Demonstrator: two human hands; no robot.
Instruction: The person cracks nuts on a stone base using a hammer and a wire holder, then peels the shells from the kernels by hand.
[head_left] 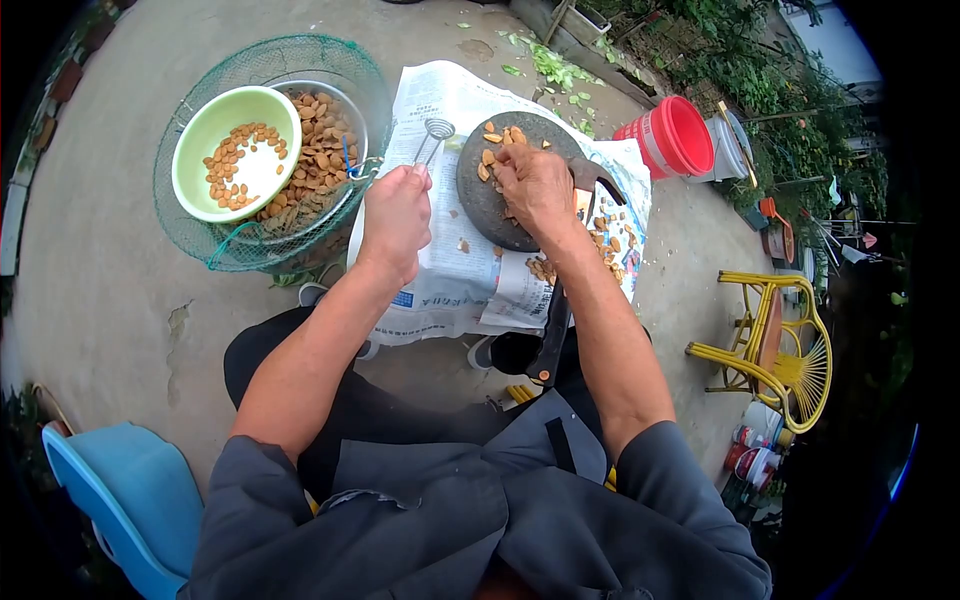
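With our left hand (397, 218) clenched round the coil-headed wire tool (438, 130), we should hold it clear of the round stone (482, 207), where nuts (515, 134) lie beside our right hand (538, 190), its fingers bunched, though we cannot tell whether they grasp one.

I hold a silvery wire tool (437, 130) in my left hand (396, 220), its coiled head pointing away from me. Brown nuts (516, 134) lie loosely scattered beside my right hand (537, 188), on the dark, round stone (482, 212).
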